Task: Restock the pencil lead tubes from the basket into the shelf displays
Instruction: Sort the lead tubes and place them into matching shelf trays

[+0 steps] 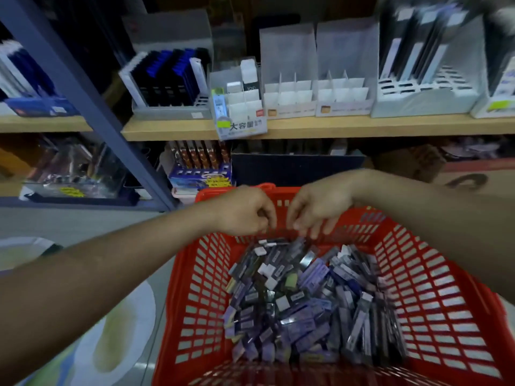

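Observation:
A red plastic basket point(195, 288) stands in front of me, holding a heap of several pencil lead tubes point(306, 299) in purple, grey and white. Over its far side my left hand point(242, 211) and my right hand point(317, 208) come together with curled fingers. Both fingertips reach down to the top of the heap; whether either hand pinches a tube is blurred. On the wooden shelf point(362, 126) above stand white display boxes point(288, 100) with mostly bare slots and a small clear display point(239, 98) holding a few tubes.
A grey tray of blue and black packs point(170, 79) sits left on the shelf, and tall white displays point(426, 68) stand to the right. A blue shelf post point(92, 101) slants down the left. The lower shelf holds boxed goods point(200, 168).

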### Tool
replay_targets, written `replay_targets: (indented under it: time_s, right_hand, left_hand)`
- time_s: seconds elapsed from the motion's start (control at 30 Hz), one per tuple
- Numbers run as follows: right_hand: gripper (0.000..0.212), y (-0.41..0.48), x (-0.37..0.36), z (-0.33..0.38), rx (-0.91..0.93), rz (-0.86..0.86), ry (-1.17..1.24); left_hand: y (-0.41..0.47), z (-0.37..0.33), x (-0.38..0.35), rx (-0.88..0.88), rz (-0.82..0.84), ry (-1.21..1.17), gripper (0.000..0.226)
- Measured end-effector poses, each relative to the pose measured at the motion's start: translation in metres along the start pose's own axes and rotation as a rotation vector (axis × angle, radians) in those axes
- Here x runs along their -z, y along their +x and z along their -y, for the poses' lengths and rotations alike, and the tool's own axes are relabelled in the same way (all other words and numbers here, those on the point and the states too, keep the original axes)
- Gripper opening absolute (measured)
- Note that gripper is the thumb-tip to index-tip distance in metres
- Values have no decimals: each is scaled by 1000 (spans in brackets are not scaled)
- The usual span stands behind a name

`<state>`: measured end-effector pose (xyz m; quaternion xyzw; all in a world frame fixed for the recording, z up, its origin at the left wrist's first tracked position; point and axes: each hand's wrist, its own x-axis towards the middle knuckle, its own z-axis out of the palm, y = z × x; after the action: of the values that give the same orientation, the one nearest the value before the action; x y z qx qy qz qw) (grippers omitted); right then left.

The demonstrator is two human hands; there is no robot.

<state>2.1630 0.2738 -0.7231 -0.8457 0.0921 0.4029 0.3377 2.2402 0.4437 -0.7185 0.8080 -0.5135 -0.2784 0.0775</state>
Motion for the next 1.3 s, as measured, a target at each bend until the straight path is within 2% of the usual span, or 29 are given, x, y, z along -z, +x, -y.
replay_targets:
  time_s: [0.2, 0.3, 0.4, 0.47, 0.5, 0.67, 0.73, 0.83, 0.93, 1.03, 1.2, 1.3]
  right_hand:
    - [29, 37, -59, -47, -245, -157, 246]
    - [40, 45, -83, -63, -341, -315, 419]
    - [41, 60, -108, -72, -356, -423, 759]
    - [45, 75, -121, -72, -312, -487, 988]
    - [47, 83, -125, -72, -291, -511, 1026]
    - [73, 116, -142, -84, -238, -501, 926]
    - [76, 122, -145, -88, -231, -511, 894]
    - [64, 122, -144, -82, -227, -545, 881]
    - [56, 119, -144, -80, -261, -580, 833]
    - [40, 117, -141, -78, -208, -558, 862]
    - [12, 108, -136, -74, -125, -495, 807]
    - [25, 101, -127, -72, -104, -471, 639]
  left_hand:
    - [39, 35, -96, 153, 210, 202, 34]
    - [53, 49, -134, 214, 171, 210, 56]
    - [63, 54, -165, 292, 136, 100, 89]
    - [66, 52, -182, 325, 106, 51, 95]
    - [66, 51, -187, 335, 93, 36, 96]
    - [62, 47, -192, 336, 57, -2, 90]
    - [60, 44, -190, 309, 43, -38, 86]
    - [57, 42, -185, 301, 47, -128, 82]
    - [53, 44, -177, 264, 19, -214, 68]
    - [51, 47, -170, 221, 8, -147, 60]
    - [49, 49, -156, 245, 64, -40, 59]
    - [49, 51, -145, 247, 113, -81, 47]
